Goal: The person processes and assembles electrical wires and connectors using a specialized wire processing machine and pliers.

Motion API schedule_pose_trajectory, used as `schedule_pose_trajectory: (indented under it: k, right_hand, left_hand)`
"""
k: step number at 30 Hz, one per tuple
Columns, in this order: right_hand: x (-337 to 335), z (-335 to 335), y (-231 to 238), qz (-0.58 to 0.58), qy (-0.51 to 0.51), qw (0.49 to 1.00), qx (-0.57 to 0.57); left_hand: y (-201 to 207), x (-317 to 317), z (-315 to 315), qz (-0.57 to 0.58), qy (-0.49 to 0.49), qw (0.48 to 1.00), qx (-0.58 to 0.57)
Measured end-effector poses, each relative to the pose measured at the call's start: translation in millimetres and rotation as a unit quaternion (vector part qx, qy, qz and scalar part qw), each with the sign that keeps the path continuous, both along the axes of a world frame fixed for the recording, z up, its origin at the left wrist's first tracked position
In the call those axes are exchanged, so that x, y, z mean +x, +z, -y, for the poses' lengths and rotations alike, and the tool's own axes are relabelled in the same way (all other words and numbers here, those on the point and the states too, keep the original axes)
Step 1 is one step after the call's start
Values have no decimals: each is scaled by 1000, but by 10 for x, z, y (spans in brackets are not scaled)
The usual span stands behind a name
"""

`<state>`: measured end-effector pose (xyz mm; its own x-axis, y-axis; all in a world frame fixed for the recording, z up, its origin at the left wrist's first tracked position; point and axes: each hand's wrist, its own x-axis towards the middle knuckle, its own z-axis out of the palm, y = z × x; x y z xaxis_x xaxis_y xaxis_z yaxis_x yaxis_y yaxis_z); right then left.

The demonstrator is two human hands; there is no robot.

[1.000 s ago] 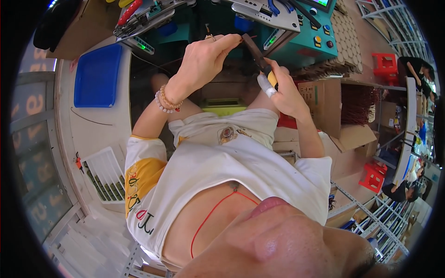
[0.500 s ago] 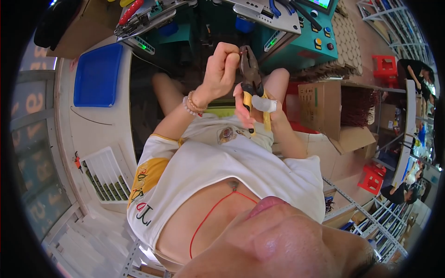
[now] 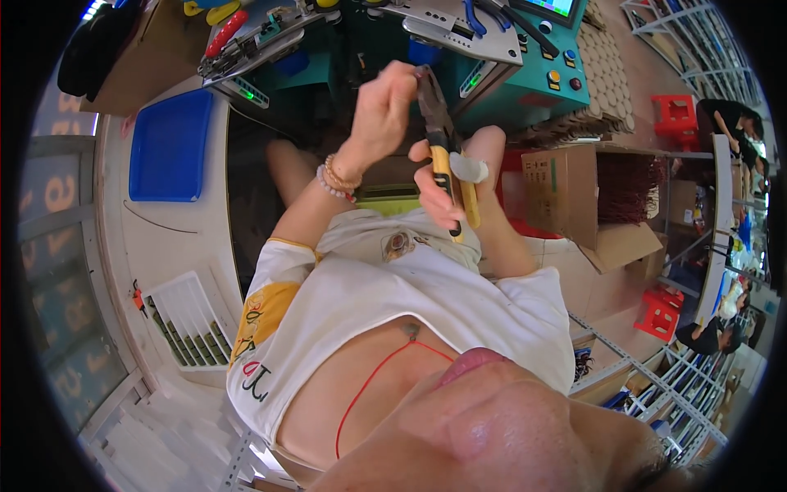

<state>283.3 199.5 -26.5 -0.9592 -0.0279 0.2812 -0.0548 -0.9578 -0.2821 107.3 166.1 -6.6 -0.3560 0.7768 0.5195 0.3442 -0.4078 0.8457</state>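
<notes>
My right hand (image 3: 443, 193) is wrapped round the yellow-and-black handles of a pair of pliers (image 3: 434, 107), with a white covering on one finger. The dark jaws point up and away from me. My left hand (image 3: 384, 111) is closed in a pinch right beside the jaw tips. A tiny reddish bit shows between its fingertips and the jaws, too small and blurred to name. Both hands are held above my lap, in front of a green machine (image 3: 525, 90).
Metal machine rails (image 3: 459, 37) stand just beyond my hands, with blue-handled pliers on the right one. A blue tray (image 3: 170, 148) and a white slotted tray (image 3: 184, 316) lie on the left table. At right is an open cardboard box (image 3: 561, 193) of dark red strands; people sit farther off.
Both hands have moved slightly up and away from me. The pliers' handles have come closer together, and the jaws look more closed.
</notes>
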Motion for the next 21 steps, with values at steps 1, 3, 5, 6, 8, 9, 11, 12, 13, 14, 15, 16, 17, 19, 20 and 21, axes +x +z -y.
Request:
schedule_pose_trajectory:
  k: [1, 3, 5, 6, 8, 9, 11, 12, 13, 14, 15, 16, 17, 19, 20, 21]
  right_hand:
    - [30, -79, 166, 69, -28, 991, 112]
    - [145, -216, 328, 228, -71, 953, 188]
    - [154, -592, 369, 288, -167, 872, 359]
    - [-8, -744, 392, 318, -265, 713, 566]
    - [-159, -1226, 376, 323, -434, 293, 788]
    - [-186, -1500, 325, 273, -484, 135, 820]
    - [-261, -1894, 286, 319, -407, 18, 856]
    - [-353, -1991, 275, 327, -375, -17, 867]
    - [-401, -2034, 233, 327, -347, -53, 878]
    - [-462, -2050, 231, 286, -366, -54, 884]
    - [-584, -1929, 375, 239, -385, -53, 890]
    - [-695, -1801, 516, 214, -440, -3, 872]
    - [-754, -1699, 751, 136, -456, 91, 875]
    - [-850, -1385, 1200, 26, -420, 293, 859]
    - [-893, -1202, 1387, -6, -370, 398, 839]
    - [-999, -1092, 1549, -34, -309, 377, 872]
  left_hand:
    - [17, -109, -53, 0, 29, 998, 47]
    - [109, -375, -112, 207, 34, 976, 58]
    - [191, -599, -103, 327, -85, 940, 48]
    - [222, -680, 4, 345, -96, 933, 28]
    - [329, -629, -49, 375, -167, 912, 10]
    - [368, -618, -74, 396, -208, 894, 2]
    - [364, -638, -101, 425, -264, 866, -17]
    - [387, -663, -82, 434, -285, 854, -28]
    - [371, -689, -83, 458, -314, 831, -38]
    - [315, -723, -90, 468, -351, 810, -38]
    - [261, -767, -80, 476, -384, 790, -36]
    - [212, -807, -85, 494, -405, 769, -35]
    - [177, -795, -145, 504, -431, 748, -39]
    - [118, -720, -227, 514, -463, 720, -58]
    - [130, -653, -226, 512, -462, 721, -66]
    - [159, -628, -175, 512, -464, 720, -63]
